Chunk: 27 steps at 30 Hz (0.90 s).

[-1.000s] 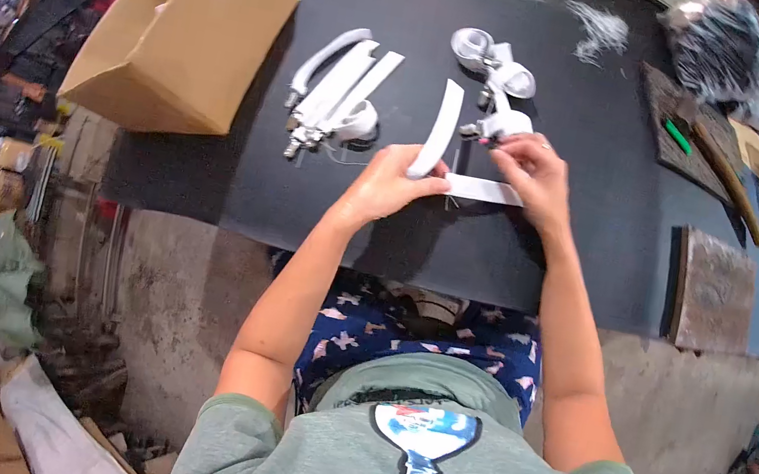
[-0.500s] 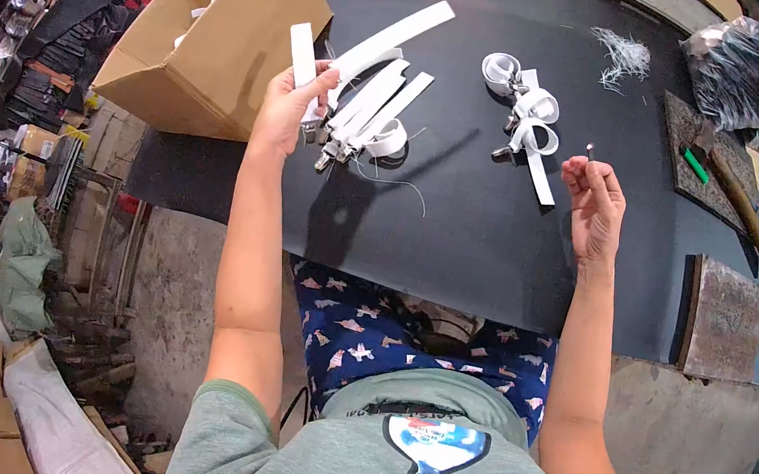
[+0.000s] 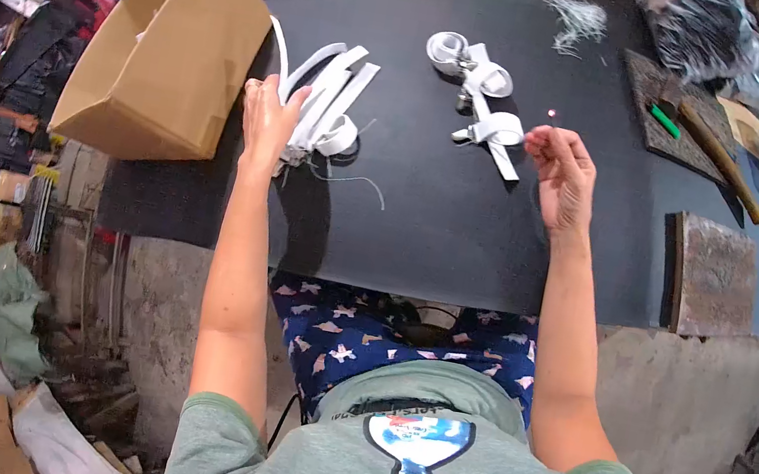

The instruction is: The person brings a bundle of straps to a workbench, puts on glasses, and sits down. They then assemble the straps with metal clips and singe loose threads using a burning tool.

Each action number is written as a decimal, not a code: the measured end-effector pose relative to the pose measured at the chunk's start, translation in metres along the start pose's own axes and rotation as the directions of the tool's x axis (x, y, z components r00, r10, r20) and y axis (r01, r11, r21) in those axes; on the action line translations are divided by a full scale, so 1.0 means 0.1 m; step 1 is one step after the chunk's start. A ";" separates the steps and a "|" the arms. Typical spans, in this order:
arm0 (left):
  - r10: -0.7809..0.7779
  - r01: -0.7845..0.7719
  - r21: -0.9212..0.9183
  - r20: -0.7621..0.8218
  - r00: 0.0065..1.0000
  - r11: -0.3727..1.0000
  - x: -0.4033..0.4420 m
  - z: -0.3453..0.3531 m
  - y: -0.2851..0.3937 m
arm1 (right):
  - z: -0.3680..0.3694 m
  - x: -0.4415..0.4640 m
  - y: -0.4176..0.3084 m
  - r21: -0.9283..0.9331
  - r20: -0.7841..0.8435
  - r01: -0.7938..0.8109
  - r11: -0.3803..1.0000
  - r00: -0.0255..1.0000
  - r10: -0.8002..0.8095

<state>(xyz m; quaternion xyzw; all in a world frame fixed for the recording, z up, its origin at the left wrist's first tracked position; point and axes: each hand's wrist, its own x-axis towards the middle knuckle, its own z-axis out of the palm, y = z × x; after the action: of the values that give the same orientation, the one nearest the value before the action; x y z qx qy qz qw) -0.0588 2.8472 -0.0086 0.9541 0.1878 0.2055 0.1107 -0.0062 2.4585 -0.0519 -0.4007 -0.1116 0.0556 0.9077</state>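
Observation:
At the left of the black table, my left hand (image 3: 267,124) has its thumb and fingers around a white strap (image 3: 280,47), which curves up beside the cardboard box. Just right of that hand lies a bunch of white straps (image 3: 332,92) with metal clips, partly hidden, and a loose thread trails from it. My right hand (image 3: 563,173) is raised over the table, pinching a short thin dark stick (image 3: 552,118) with a bright reddish tip. Left of it, several coiled white straps (image 3: 490,80) with metal clips lie in a row.
An open cardboard box (image 3: 181,65) stands at the table's left. White thread scraps (image 3: 576,18) lie at the back. On the right are a dark board (image 3: 684,149) with a wooden-handled hammer (image 3: 722,165) and green object, a plastic bag (image 3: 704,35) and a brown slab (image 3: 715,278). Another person is at the upper left.
My left hand has moved left and lowered the strap beside the bunch, nearer the box. The right hand still pinches the stick, now closer to the coiled straps. The whole view has shifted slightly.

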 end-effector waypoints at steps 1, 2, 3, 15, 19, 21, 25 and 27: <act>0.026 -0.023 0.057 -0.039 0.999 0.998 -0.03 0.00 0.13 | 0.00 0.00 0.00 0.013 0.009 0.012 1.000 1.000 -0.012; 0.044 -0.043 0.014 -0.121 0.992 0.999 -0.06 0.02 0.30 | 0.01 0.00 -0.01 0.020 0.004 0.019 1.000 1.000 -0.019; 0.129 -0.132 -0.005 -0.191 0.973 0.991 -0.05 0.07 0.44 | 0.03 0.00 -0.02 0.028 0.000 0.024 0.999 1.000 -0.024; 0.513 -0.408 -0.540 0.052 0.857 0.736 -0.53 0.83 1.91 | 0.02 0.00 -0.03 0.076 0.010 0.049 0.996 0.999 -0.049; 0.471 -0.303 -0.731 0.028 0.882 0.611 -0.60 0.65 1.95 | 0.00 0.01 -0.07 0.139 0.039 0.076 0.987 0.996 -0.082; 0.481 -0.275 -0.731 0.082 0.873 0.624 -0.65 0.47 1.92 | -0.03 0.01 -0.07 0.183 0.037 0.077 0.980 0.996 -0.086; 0.506 -0.272 -0.693 0.154 0.849 0.668 -0.82 0.26 1.69 | 0.00 0.01 -0.07 0.184 0.058 0.048 0.982 0.997 -0.060; 0.510 -0.279 -0.696 0.145 0.848 0.662 -0.93 0.22 1.55 | 0.02 0.00 -0.08 0.125 0.081 0.053 0.991 0.995 -0.063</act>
<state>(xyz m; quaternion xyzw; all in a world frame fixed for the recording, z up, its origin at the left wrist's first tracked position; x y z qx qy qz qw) -0.0790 2.6665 -0.0162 0.8920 -0.1313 0.1153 0.4168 -0.0064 2.4548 -0.0448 -0.3381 -0.1582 0.0528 0.9262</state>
